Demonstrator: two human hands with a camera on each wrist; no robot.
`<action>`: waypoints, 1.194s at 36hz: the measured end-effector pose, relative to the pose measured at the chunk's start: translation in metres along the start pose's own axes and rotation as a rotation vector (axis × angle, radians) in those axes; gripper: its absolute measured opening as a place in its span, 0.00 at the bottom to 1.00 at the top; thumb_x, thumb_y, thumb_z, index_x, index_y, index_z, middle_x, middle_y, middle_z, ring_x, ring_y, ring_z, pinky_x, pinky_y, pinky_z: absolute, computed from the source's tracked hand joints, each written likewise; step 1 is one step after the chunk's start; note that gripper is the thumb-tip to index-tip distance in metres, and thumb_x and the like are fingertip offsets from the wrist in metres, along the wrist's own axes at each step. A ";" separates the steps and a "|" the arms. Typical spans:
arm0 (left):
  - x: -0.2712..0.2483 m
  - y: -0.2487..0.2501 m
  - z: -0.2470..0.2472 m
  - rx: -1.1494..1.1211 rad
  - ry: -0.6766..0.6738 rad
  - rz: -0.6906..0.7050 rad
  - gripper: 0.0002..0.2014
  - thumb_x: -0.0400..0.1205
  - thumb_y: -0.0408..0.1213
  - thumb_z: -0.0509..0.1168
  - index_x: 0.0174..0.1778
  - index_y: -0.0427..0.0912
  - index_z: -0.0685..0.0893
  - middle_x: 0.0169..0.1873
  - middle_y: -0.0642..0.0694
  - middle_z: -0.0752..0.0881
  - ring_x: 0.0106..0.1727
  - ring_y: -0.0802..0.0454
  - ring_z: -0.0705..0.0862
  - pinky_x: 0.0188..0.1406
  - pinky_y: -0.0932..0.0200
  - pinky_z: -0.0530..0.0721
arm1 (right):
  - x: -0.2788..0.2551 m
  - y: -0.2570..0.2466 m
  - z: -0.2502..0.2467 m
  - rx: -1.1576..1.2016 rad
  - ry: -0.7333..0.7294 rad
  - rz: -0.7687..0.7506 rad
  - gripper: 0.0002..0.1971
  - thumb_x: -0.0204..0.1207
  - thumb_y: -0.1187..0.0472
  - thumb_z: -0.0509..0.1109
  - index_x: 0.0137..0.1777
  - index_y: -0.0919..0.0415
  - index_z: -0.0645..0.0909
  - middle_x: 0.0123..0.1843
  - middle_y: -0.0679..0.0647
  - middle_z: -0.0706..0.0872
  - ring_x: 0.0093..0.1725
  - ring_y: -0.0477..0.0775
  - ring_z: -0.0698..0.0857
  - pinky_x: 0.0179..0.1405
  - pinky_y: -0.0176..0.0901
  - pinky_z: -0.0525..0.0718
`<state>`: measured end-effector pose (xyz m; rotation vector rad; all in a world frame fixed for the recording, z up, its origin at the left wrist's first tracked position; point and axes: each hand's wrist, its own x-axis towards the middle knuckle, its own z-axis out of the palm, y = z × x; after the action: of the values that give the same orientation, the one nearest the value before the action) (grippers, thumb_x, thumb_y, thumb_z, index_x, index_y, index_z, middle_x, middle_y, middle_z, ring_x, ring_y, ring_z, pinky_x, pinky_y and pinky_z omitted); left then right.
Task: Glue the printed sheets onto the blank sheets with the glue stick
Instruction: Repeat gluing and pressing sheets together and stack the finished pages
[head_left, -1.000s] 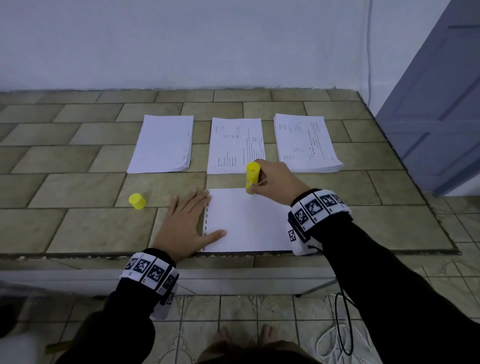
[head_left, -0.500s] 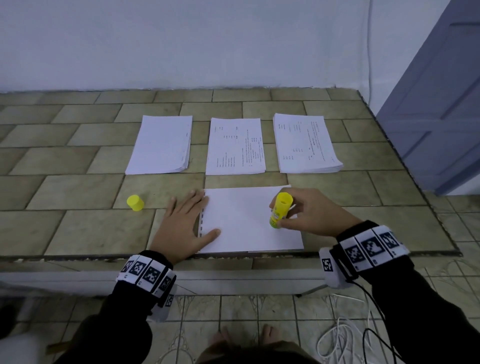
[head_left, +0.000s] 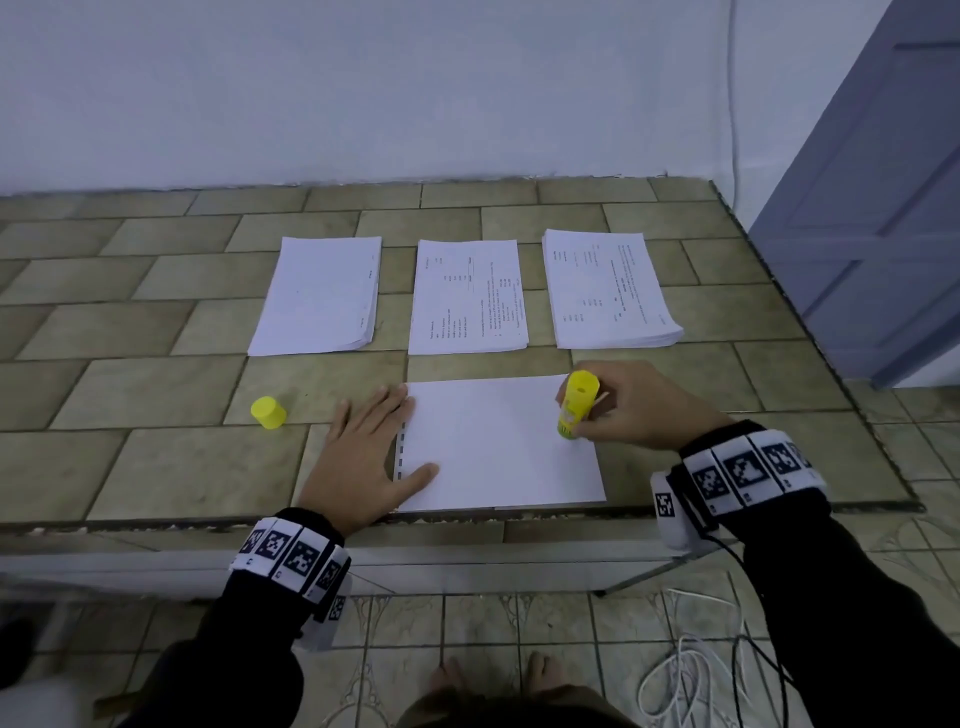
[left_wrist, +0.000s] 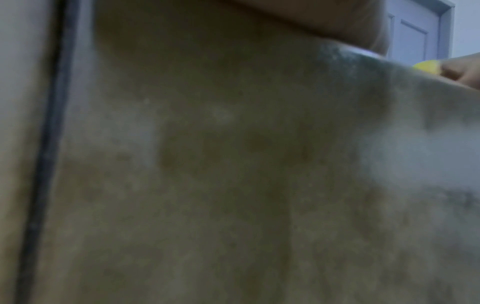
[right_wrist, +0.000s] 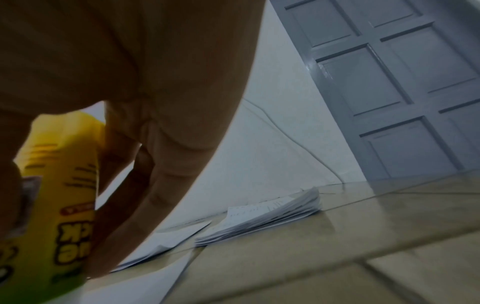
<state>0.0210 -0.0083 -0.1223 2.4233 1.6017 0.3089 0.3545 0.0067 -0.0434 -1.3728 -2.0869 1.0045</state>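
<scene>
A white sheet (head_left: 493, 441) lies blank side up at the near edge of the tiled table (head_left: 156, 467). My left hand (head_left: 363, 457) lies flat on its left edge, fingers straight, thumb on the paper. My right hand (head_left: 618, 410) grips the yellow glue stick (head_left: 576, 405), tip down on the sheet near its right edge; the stick (right_wrist: 57, 205) fills the lower left of the right wrist view. At the back lie a blank stack (head_left: 319, 293), a single printed sheet (head_left: 467, 296) and a printed stack (head_left: 608, 288). The left wrist view is blurred tabletop.
The yellow glue cap (head_left: 268, 412) stands on the table left of my left hand. A grey door (head_left: 872, 208) is at the right past the table's edge. White cables (head_left: 691, 675) lie on the floor below, beside my bare feet.
My right hand has carried the glue stick from the sheet's top middle down and to the right, now near the right edge. The left hand has stayed flat on the sheet.
</scene>
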 end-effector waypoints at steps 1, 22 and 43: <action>0.000 0.000 0.000 -0.001 -0.003 -0.001 0.47 0.75 0.74 0.45 0.86 0.46 0.59 0.86 0.55 0.53 0.86 0.59 0.47 0.85 0.45 0.39 | 0.005 0.002 -0.003 -0.015 0.010 0.005 0.08 0.65 0.67 0.82 0.40 0.62 0.86 0.46 0.45 0.89 0.44 0.45 0.88 0.47 0.41 0.88; -0.001 -0.001 0.002 -0.011 0.017 0.008 0.47 0.76 0.74 0.47 0.86 0.46 0.60 0.86 0.54 0.55 0.86 0.60 0.48 0.86 0.45 0.39 | 0.022 -0.001 -0.028 -0.670 0.155 0.153 0.18 0.67 0.47 0.77 0.54 0.49 0.79 0.47 0.44 0.88 0.47 0.49 0.84 0.50 0.46 0.77; 0.000 -0.004 0.004 -0.052 0.111 0.038 0.42 0.77 0.70 0.54 0.81 0.44 0.69 0.81 0.51 0.66 0.85 0.55 0.56 0.85 0.40 0.47 | 0.011 0.017 -0.033 -0.188 0.511 0.502 0.19 0.73 0.61 0.77 0.53 0.63 0.68 0.48 0.58 0.79 0.46 0.58 0.79 0.42 0.48 0.75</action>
<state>0.0189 -0.0070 -0.1274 2.4386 1.5725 0.4935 0.3830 0.0321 -0.0360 -2.0569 -1.5165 0.5413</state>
